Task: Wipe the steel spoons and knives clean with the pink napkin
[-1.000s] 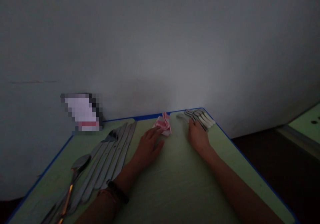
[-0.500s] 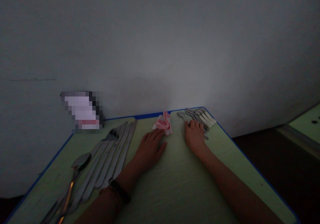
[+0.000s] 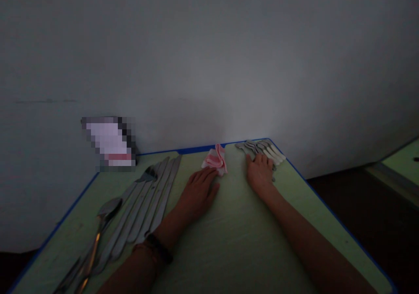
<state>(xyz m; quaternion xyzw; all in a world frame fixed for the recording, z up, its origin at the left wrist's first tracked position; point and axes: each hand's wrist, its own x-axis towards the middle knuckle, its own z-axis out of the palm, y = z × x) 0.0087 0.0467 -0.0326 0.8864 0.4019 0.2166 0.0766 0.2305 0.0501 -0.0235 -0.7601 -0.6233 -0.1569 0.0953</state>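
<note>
The left hand (image 3: 198,193) lies palm down just in front of the pink-and-white cloth (image 3: 215,160), its grip loose and spread, thumb apart, with the fingertips at the cloth's near edge. The right hand (image 3: 260,174) is to the right of the cloth, its fingers bent over some small metal spoons (image 3: 241,146). How tightly that grip closes, and whether it has hold of one, I cannot tell, since the back of the hand hides the handles.

One spoon bowl shows nearest the cloth, with more bunched farther right of it; their number is unclear because they overlap. Farther right of the cloth are white-handled pieces (image 3: 273,155), at least three. Handle ends poke out past the right hand, on the side away from the cloth.

To the left of the cloth lies a slanting row of long flat metal cutlery (image 3: 168,187), at least four pieces, the lower ends partly covered by the left forearm, which wears one dark band (image 3: 159,247). Farther left, and nearer the wearer than the cloth, is a large spoon (image 3: 111,205) with a coppery gleam on its handle. Well left of the cloth, one pixelated upright object (image 3: 109,141) stands by the wall (image 3: 209,58). The green, blue-edged worktop (image 3: 235,241) extends beneath and around the cloth.
</note>
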